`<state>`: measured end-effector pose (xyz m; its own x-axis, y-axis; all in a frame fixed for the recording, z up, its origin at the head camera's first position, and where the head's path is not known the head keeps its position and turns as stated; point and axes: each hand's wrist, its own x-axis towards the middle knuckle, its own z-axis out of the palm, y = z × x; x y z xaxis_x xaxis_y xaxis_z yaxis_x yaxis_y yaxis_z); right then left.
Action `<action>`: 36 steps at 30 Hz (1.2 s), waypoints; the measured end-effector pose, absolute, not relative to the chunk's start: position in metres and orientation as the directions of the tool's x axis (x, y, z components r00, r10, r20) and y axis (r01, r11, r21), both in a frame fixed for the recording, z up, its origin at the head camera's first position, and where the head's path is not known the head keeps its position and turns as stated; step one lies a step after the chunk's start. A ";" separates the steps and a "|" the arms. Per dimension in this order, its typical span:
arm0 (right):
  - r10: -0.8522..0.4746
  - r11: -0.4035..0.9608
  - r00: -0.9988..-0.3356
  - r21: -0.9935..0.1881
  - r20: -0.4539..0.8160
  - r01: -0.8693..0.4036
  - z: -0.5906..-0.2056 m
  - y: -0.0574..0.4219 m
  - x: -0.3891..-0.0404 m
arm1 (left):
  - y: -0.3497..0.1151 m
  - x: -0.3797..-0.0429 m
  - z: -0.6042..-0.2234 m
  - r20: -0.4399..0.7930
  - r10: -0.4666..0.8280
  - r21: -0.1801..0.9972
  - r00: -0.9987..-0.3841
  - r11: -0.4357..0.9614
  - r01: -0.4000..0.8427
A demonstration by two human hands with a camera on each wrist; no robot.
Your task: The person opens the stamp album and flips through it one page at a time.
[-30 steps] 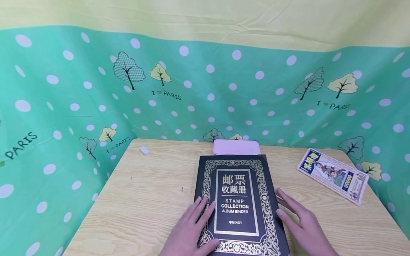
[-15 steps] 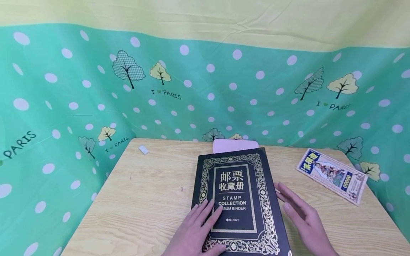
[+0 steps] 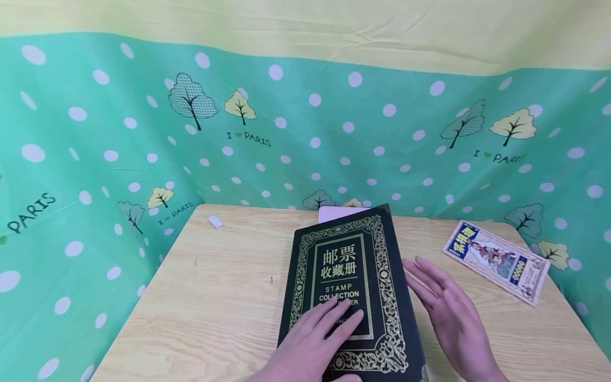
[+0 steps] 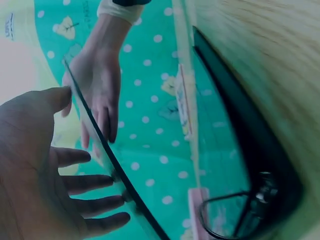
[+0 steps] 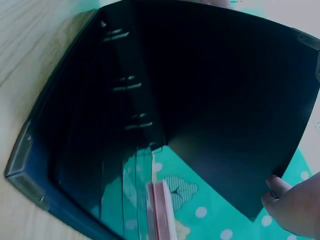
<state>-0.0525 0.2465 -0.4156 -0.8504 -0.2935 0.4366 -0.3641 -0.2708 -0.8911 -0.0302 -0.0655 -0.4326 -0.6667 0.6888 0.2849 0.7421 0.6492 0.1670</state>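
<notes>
A dark stamp collection album (image 3: pixel 340 265) with an ornate gold border lies on the table. Its front cover is raised at an angle; in the right wrist view the dark inside of the cover (image 5: pixel 225 100) and metal binder rings (image 5: pixel 127 86) along the spine show. My left hand (image 3: pixel 312 342) lies across the lower part of the cover, fingers spread and fairly straight against its outer face. At the cover's right edge is my right hand (image 3: pixel 453 313), palm facing it with extended fingers; in the right wrist view its fingertips (image 5: pixel 275 192) touch that edge.
A pink flat case (image 3: pixel 329 213) lies behind the album, partly covered by it. To the right is a printed paper packet (image 3: pixel 498 262) with a blue end. A small white block (image 3: pixel 215 221) sits at the table's back left. Green dotted curtain (image 3: pixel 286 127) surrounds the wooden table (image 3: pixel 200 302).
The album's cover has tilted up on its right side, the far right corner rising over the pink case. My left hand has slid rightward over the cover; my right hand has risen with its edge.
</notes>
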 end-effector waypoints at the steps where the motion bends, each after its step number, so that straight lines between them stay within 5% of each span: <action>1: -0.316 -0.329 -0.825 -0.870 0.469 -0.368 -0.415 0.246 -0.054 | -0.063 -0.030 -0.430 0.305 0.701 0.149 -0.645 0.634 0.759; 7: -0.405 -0.575 -0.731 -0.775 0.549 -0.262 -0.409 0.239 -0.060 | -0.054 -0.032 -0.415 0.409 0.750 0.032 -0.520 0.558 0.829; 17: -0.430 -0.744 -0.629 -0.649 0.648 -0.161 -0.402 0.222 -0.067 | -0.035 -0.032 -0.399 0.562 0.729 -0.017 -0.391 0.482 0.876; 23: -0.453 -0.766 -0.603 -0.633 0.656 -0.114 -0.402 0.218 -0.066 | -0.033 -0.033 -0.393 0.545 0.732 0.048 -0.407 0.458 0.888; 36: -0.500 -0.685 -0.617 -0.713 0.608 -0.147 -0.402 0.218 -0.062 | -0.031 -0.044 -0.390 0.649 0.720 -0.150 -0.246 0.438 0.886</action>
